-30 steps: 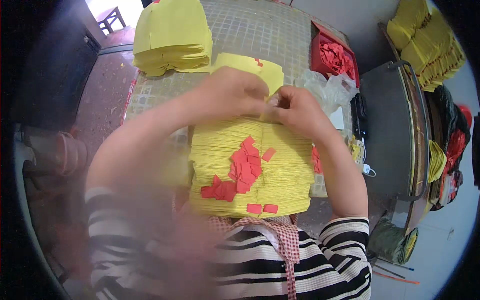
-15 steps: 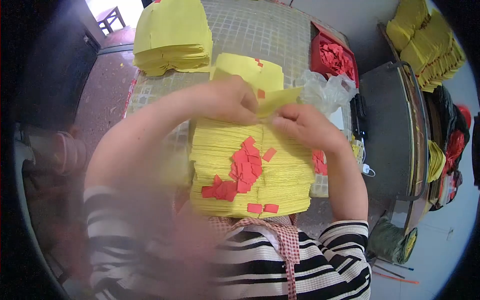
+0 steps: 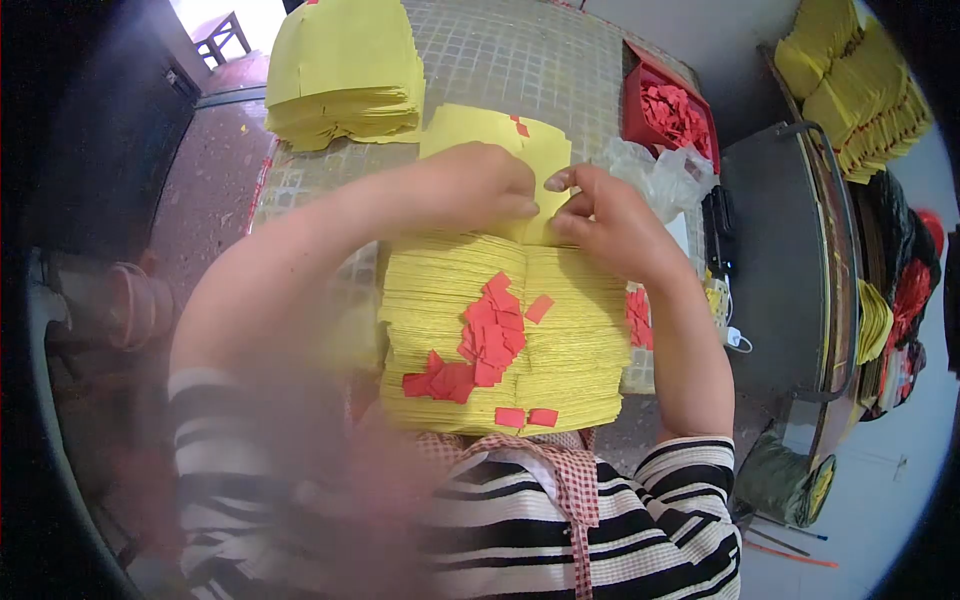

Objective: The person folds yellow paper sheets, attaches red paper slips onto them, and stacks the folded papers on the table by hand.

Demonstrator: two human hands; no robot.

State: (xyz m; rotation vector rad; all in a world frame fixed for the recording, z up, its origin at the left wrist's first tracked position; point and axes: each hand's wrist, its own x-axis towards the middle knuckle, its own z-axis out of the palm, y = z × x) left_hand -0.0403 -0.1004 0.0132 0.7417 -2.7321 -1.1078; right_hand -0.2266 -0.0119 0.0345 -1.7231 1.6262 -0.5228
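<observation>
1. Left hand, fingers curled, lies over the yellow sheets at the far end of the big yellow paper stack; whether anything is pinched in it cannot be told.
2. Right hand is just beside it on the right, thumb and forefinger apart, with yellow paper visible behind the gap between them.
3. Yellow sheets lie flat beyond the stack, partly covered by both hands; small red pieces show near their far edge.
4. Big yellow paper stack is directly in front of the person, its edges facing up in two columns, left and right, along a middle seam.
5. Red slips lie in an overlapping heap on the left column, with a single slip to the right and two more slips side by side at the near edge.
6. Tabletop, patterned with small squares, carries another yellow stack at far left.
7. Far right on the table stands a red box full of red slips, with a clear plastic bag on its near side.
8. Striped sleeves and a checked apron show at the near side.
</observation>
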